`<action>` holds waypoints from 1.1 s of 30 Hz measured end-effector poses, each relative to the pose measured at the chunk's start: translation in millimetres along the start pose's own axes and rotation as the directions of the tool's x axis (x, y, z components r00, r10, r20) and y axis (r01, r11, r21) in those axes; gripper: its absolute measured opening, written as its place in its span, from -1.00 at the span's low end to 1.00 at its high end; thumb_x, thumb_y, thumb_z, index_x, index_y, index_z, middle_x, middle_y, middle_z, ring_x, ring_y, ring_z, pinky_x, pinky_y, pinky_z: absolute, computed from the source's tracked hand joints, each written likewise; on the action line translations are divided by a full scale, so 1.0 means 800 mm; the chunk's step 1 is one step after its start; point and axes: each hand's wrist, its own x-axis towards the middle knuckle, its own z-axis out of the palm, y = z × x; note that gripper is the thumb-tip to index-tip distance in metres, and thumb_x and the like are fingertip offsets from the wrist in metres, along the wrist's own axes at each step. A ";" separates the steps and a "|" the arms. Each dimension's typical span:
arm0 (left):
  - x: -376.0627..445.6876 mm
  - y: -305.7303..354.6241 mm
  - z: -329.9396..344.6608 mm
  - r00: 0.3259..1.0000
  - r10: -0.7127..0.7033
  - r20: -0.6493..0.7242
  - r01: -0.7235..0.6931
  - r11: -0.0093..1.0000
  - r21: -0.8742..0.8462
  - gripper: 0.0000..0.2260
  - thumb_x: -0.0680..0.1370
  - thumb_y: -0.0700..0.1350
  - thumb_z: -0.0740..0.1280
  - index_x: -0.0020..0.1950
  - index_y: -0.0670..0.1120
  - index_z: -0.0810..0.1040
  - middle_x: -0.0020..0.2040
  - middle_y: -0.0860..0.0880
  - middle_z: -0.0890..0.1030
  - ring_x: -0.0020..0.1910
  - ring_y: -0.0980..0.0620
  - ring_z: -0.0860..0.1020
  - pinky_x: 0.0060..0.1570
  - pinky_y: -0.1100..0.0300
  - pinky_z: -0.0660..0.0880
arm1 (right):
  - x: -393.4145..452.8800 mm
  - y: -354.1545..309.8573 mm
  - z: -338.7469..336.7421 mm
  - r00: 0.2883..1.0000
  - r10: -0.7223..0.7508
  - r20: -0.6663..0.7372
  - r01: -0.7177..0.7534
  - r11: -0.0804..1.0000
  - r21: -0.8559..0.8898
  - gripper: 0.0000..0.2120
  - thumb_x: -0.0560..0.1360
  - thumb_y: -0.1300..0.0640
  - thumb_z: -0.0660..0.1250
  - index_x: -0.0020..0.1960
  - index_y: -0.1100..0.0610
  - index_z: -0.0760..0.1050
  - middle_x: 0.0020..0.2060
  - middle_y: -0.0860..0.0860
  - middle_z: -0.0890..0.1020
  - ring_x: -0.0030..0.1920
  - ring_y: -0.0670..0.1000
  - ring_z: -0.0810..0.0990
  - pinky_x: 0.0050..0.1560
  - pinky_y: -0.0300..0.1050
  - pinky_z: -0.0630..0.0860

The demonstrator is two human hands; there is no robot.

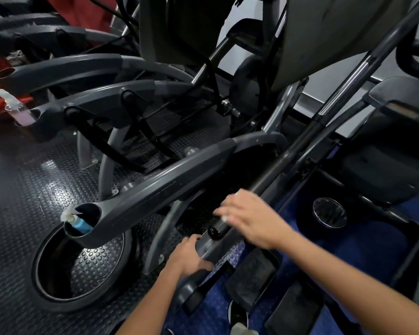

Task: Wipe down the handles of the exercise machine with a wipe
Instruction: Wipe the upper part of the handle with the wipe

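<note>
A long dark handle bar [300, 146] of the exercise machine runs from upper right down to lower centre. My right hand [246, 217] lies over its lower part, blurred by motion, with bits of a white wipe [225, 218] showing under the fingers. Just below, my left hand [188, 256] grips the thick lower end of the same bar [205, 247], thumb underneath. A black knob [214, 233] sits between the two hands.
A grey curved side arm [155, 187] ends in a cup holder with a blue spray bottle [79, 223]. A pink bottle [20, 112] stands in another holder at far left. Black pedals [252, 279] and studded rubber floor [34, 180] lie below.
</note>
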 end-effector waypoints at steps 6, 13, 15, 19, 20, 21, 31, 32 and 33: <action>0.000 0.001 0.000 1.000 0.000 0.003 0.000 1.000 0.012 -0.03 0.25 0.24 0.58 0.57 0.09 0.24 0.42 -0.03 0.37 0.34 -0.09 0.44 0.29 -0.03 0.47 | 0.032 0.095 -0.034 0.824 0.556 -0.107 -0.565 0.796 -0.217 -0.37 0.56 -0.11 -0.19 -0.01 -0.04 0.67 0.02 -0.05 0.64 0.23 0.04 0.52 0.47 0.02 0.08; 0.002 0.000 0.001 1.000 0.004 0.005 -0.004 1.000 0.020 -0.06 0.25 0.23 0.55 0.55 0.09 0.24 0.43 -0.02 0.37 0.34 -0.08 0.45 0.26 -0.02 0.48 | 0.033 -0.048 0.008 0.951 0.273 -0.145 -0.285 0.956 -0.073 -0.64 0.63 0.06 0.10 -0.25 0.03 0.54 -0.33 -0.03 0.59 -0.23 0.06 0.52 0.05 0.07 0.43; 0.001 0.000 0.002 1.000 0.002 -0.005 -0.002 1.000 0.008 -0.08 0.23 0.23 0.54 0.52 0.10 0.27 0.40 0.00 0.39 0.31 -0.05 0.47 0.26 -0.01 0.50 | 0.011 -0.077 0.014 0.976 0.205 -0.079 -0.198 0.976 0.091 -0.61 0.71 -0.03 0.01 0.04 -0.06 0.62 -0.04 -0.15 0.62 0.09 -0.09 0.51 0.41 -0.04 0.25; 0.002 -0.001 0.000 1.000 0.000 0.014 0.000 1.000 0.003 0.06 0.16 0.33 0.54 0.58 0.08 0.22 0.46 -0.02 0.35 0.38 -0.09 0.43 0.30 -0.07 0.48 | -0.013 -0.020 0.003 0.991 0.132 0.031 -0.133 0.989 0.068 -0.58 0.72 -0.10 -0.07 0.50 -0.16 0.36 0.46 -0.18 0.41 0.54 -0.12 0.22 0.58 -0.08 -0.10; 0.003 -0.001 -0.001 1.000 0.002 0.019 -0.002 1.000 0.008 0.08 0.17 0.33 0.55 0.59 0.07 0.20 0.47 -0.03 0.34 0.40 -0.10 0.41 0.31 -0.07 0.47 | -0.014 0.011 -0.003 0.981 0.194 0.005 -0.194 0.980 0.042 -0.56 0.71 -0.10 -0.07 0.50 -0.15 0.36 0.48 -0.14 0.41 0.55 -0.08 0.22 0.57 -0.10 -0.12; 0.003 -0.001 -0.001 1.000 -0.001 0.021 0.001 1.000 0.010 0.08 0.18 0.32 0.56 0.60 0.07 0.19 0.48 -0.03 0.33 0.41 -0.10 0.40 0.32 -0.07 0.47 | -0.014 0.042 -0.009 0.958 0.284 -0.031 -0.283 0.959 0.019 -0.54 0.69 -0.11 -0.09 0.50 -0.13 0.38 0.48 -0.11 0.42 0.56 -0.05 0.23 0.55 -0.10 -0.13; 0.000 0.001 -0.001 1.000 -0.001 0.007 0.001 1.000 0.007 0.01 0.25 0.25 0.58 0.60 0.08 0.19 0.49 -0.02 0.33 0.42 -0.10 0.39 0.33 -0.08 0.46 | 0.052 0.012 -0.012 0.845 0.523 -0.111 -0.534 0.838 -0.109 -0.46 0.59 0.02 -0.17 -0.06 0.03 0.61 -0.09 0.01 0.70 0.02 0.06 0.57 0.26 0.13 0.29; 0.000 0.001 -0.001 1.000 0.001 0.008 -0.001 1.000 0.009 0.01 0.24 0.26 0.57 0.59 0.08 0.20 0.48 -0.02 0.34 0.41 -0.10 0.40 0.33 -0.08 0.46 | 0.044 -0.019 -0.004 0.889 0.451 -0.080 -0.456 0.888 -0.059 -0.45 0.62 0.01 -0.16 -0.07 0.02 0.61 -0.13 -0.01 0.69 -0.03 0.03 0.57 0.30 0.10 0.29; -0.001 0.001 -0.001 1.000 0.002 0.007 -0.002 1.000 0.011 0.02 0.23 0.26 0.56 0.59 0.07 0.21 0.48 -0.02 0.35 0.41 -0.10 0.40 0.33 -0.08 0.46 | 0.033 -0.047 0.002 0.927 0.372 -0.056 -0.372 0.928 0.005 -0.47 0.66 -0.01 -0.14 -0.04 -0.01 0.62 -0.09 -0.06 0.68 0.01 -0.04 0.56 0.40 0.07 0.25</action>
